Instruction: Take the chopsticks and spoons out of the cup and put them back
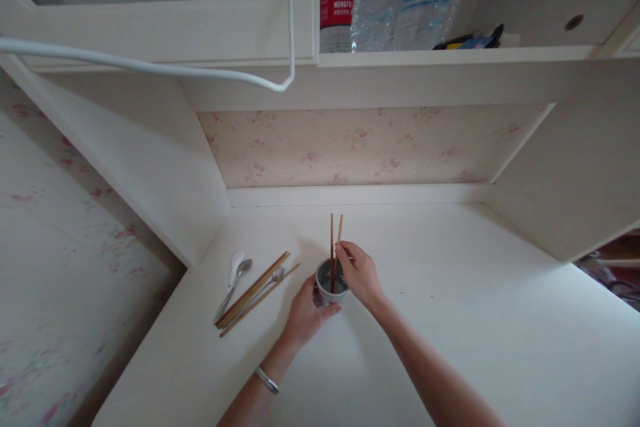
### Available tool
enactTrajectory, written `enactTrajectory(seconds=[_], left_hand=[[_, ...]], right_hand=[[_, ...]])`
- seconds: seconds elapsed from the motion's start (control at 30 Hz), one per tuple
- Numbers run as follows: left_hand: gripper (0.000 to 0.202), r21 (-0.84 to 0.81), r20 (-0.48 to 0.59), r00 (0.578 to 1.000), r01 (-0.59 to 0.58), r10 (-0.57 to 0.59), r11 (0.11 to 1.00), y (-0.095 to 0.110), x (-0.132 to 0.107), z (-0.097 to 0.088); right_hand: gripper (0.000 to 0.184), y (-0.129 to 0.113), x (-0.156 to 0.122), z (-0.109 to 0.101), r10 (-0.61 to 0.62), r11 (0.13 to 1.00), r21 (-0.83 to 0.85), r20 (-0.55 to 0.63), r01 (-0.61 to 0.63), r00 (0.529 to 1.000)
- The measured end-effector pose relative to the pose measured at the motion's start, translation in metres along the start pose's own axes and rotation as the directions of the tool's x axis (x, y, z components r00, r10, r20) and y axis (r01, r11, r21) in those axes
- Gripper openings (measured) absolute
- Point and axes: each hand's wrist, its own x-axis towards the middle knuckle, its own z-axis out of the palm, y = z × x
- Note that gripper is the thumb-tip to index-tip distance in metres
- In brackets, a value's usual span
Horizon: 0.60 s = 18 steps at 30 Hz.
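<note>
My left hand (pixel 306 312) is wrapped round the side of a small grey-and-white cup (pixel 332 296) standing on the white desk. Two chopsticks rise out of the cup. My right hand (pixel 359 273) pinches the right chopstick (pixel 340 229) near its middle, over the cup's rim. The left chopstick (pixel 332 240) stands close beside it, its lower end inside the cup. Left of the cup lie several more chopsticks (pixel 255 288), two metal spoons (pixel 244 267) and a white spoon (pixel 235 265).
The white desk (pixel 440 347) runs back to a low ledge and floral wallpaper (pixel 350 147). Side panels stand left and right. Overhead, a shelf holds water bottles (pixel 380 0), and a white cable (pixel 150 68) hangs across the cabinet front. Tiny dark specks lie right of my hand.
</note>
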Motion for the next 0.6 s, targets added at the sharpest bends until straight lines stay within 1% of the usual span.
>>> enactTrajectory(seconds=[0.17,0.37,0.43,0.5,0.6], left_hand=[[0.064,-0.057,-0.040,0.997,0.058,-0.060,0.997,0.003,-0.001,0.002],[0.065,-0.022,-0.049,0.996,0.072,-0.073,0.997,0.003,-0.001,0.001],[0.065,-0.008,-0.053,0.996,0.065,-0.065,0.998,0.003,-0.001,0.001],[0.064,0.007,-0.055,0.997,0.059,-0.059,0.998,0.004,-0.001,0.001],[0.064,0.038,-0.032,0.997,0.066,-0.065,0.997,0.007,-0.002,0.001]], right_hand=[[0.034,0.003,0.001,0.003,-0.011,0.999,-0.032,0.048,0.013,0.999],[0.035,0.005,0.000,0.006,0.029,0.999,0.021,0.063,-0.030,0.998],[0.034,0.006,-0.002,0.004,0.067,0.995,0.068,0.083,-0.073,0.994],[0.035,0.010,-0.008,0.002,0.109,0.981,0.151,0.113,-0.125,0.988],[0.047,0.022,-0.027,0.001,0.110,0.936,0.316,0.149,-0.153,0.983]])
